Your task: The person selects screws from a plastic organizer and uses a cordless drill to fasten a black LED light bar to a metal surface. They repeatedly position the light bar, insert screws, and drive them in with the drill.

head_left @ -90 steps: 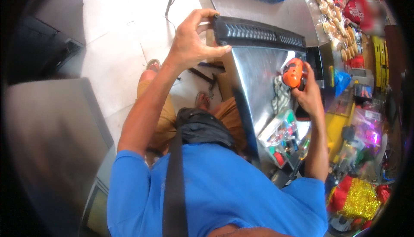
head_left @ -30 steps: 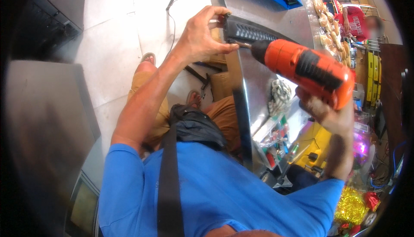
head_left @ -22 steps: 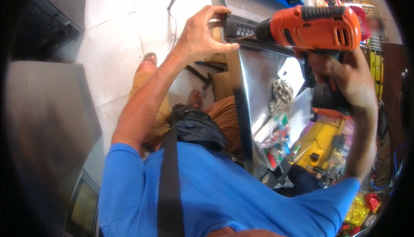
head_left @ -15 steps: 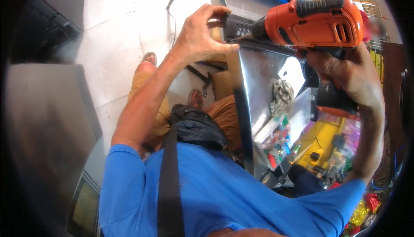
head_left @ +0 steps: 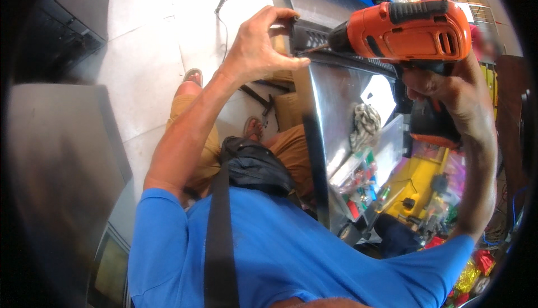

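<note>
The metal cabinet (head_left: 342,101), a shiny steel box standing on edge in front of the seated person, served as the anchor for everything else. At its upper corner ran a black vented grille (head_left: 314,36), and the left hand (head_left: 255,47) was clamped over that corner, thumb underneath and fingers curled across the top of the grille, apparently to hold the panel steady against the push of a tool. The orange cordless drill (head_left: 409,31) was held level just to the right of that corner, its bit (head_left: 315,48) aimed leftward at the seam between grille and steel, right beside the left thumb; whether the tip had actually seated in a screw was hard to tell at this size. The right hand (head_left: 448,92) was wrapped tight around the drill's grip, below the motor body, with the dark battery pack (head_left: 431,126) showing under the fist. The right forearm rose steeply from the lower right, the elbow low, wrist cocked to keep the drill horizontal. The left arm stretched long and nearly straight from the blue-sleeved shoulder up to the cabinet's corner.
</note>
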### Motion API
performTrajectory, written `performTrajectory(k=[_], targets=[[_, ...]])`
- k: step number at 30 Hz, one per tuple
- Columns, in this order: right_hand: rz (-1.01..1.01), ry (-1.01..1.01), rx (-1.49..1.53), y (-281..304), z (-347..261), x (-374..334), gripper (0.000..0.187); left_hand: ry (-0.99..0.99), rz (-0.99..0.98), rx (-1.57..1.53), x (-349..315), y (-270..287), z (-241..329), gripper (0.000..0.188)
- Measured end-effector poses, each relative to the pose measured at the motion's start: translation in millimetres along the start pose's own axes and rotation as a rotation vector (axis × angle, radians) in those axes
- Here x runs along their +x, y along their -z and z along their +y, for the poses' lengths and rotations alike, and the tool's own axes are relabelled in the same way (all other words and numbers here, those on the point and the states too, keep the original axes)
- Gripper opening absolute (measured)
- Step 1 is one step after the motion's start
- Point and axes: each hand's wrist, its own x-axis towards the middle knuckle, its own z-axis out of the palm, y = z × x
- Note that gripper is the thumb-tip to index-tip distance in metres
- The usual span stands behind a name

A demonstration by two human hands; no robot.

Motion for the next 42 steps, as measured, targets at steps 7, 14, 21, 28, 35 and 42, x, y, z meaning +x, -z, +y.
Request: performTrajectory(k=[7, 14, 21, 28, 35, 42], targets=[[0.008, -0.082, 0.015, -0.3, 1.1, 4.4, 0.049, -0.016, 0.01, 0.016, -1.3, 1.6, -2.6, 0.083], [-0.014, -0.052, -0.145, -4.5, -6.4, 3.8, 0.035, -0.025, 0.001, 0.042, 1.1, 0.6, 0.2, 0.085], [-0.007, 0.079, -0.14, -7.4, -5.2, 4.2, 0.033, -0.061, 0.016, 0.071, 0.8, 1.0, -3.4, 0.086], [-0.008, 0.032, -0.156, -6.0, -7.6, 3.8, 0.033, -0.087, 0.01, 0.113, 1.1, 1.6, -5.5, 0.085], [-0.005, 0.018, -0.184, -5.8, -4.3, 4.1, 0.035, -0.082, 0.008, 0.072, 1.5, 1.6, -7.3, 0.087], [0.008, -0.027, -0.184, -8.3, -8.4, 2.5, 0.035, -0.085, 0.011, 0.064, 1.6, 1.2, -7.4, 0.087]])
